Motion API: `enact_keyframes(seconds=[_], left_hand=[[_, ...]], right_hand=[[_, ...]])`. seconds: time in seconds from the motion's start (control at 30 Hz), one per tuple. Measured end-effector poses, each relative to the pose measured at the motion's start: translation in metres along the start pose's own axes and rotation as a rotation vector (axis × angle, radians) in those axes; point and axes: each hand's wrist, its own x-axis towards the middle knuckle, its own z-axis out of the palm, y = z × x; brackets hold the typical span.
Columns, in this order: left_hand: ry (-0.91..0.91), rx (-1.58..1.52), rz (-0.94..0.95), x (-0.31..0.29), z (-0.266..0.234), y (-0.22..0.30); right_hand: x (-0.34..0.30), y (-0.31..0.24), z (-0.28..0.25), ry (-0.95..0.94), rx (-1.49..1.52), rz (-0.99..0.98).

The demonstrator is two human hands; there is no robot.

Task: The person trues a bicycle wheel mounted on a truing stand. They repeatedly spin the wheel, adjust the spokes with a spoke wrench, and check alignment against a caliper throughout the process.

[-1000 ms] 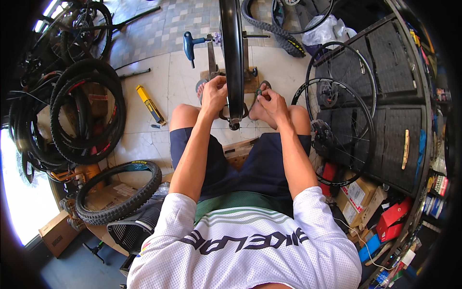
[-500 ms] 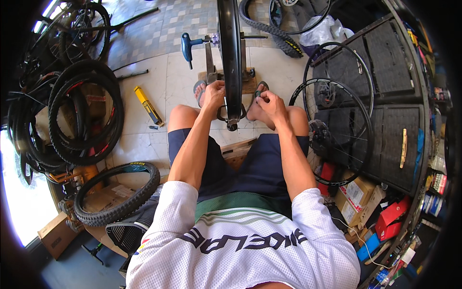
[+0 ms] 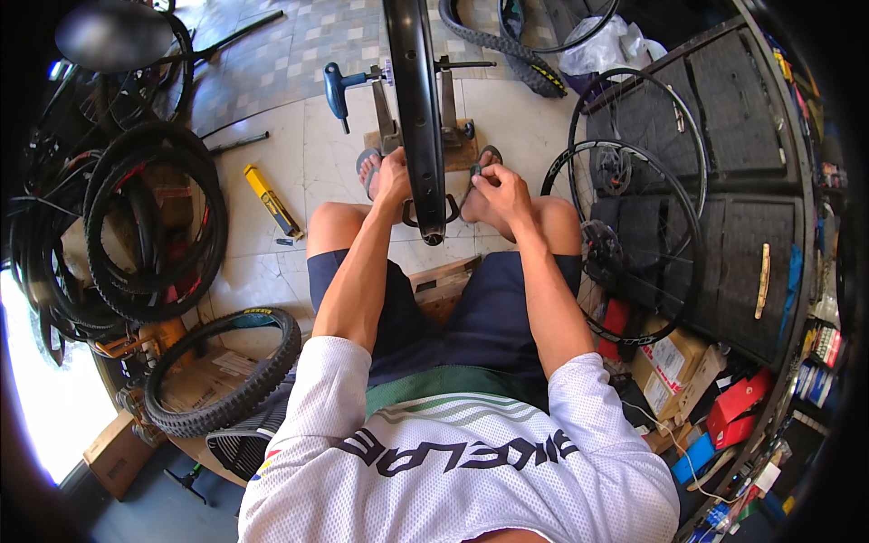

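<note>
Between the bent knees (image 3: pixel 556 220), one black rim (image 3: pixel 427 145) is stood upright in one stand (image 3: pixel 448 107). Handwork at the rim is judged to be the step in hand. By the left hand (image 3: pixel 393 178) the rim is closely flanked, but the fingertips are hidden, so whether that grip is apart, together or clamped cannot be told. At the right hand (image 3: pixel 504 193), held near the rim but apart from it, the fingertips are drawn close; whether anything small is pinched in that grip cannot be made out. The next move, as judged, calls for the rim to be steadied from the left while the right hand is brought in to it.

Counted from near to far, one knobby tyre (image 3: pixel 172 414) is laid at the lower left, two spoked wheels (image 3: pixel 599 244) are stood at the right, one yellow box (image 3: pixel 271 199) is laid on the floor (image 3: pixel 502 113), one blue-handled tool (image 3: pixel 336 90) is seen left of the rim, and one clear plastic bag (image 3: pixel 608 54) is placed farthest off.
</note>
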Motion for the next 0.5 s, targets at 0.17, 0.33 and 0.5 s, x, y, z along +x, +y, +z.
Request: enact_keyframes(seconds=[0.17, 0.33, 0.5], left_hand=[[-0.155, -0.193, -0.062, -0.005, -0.011, -0.004], [-0.096, -0.363, -0.298, -0.022, -0.009, 0.05], [-0.096, -0.249, -0.456, -0.019, -0.007, 0.06]], right_hand=[[0.011, 0.011, 0.04, 0.027, -0.018, -0.043], [0.014, -0.004, 0.066, -0.068, 0.149, 0.135], [0.021, 0.007, 0.081, -0.134, 0.129, 0.202]])
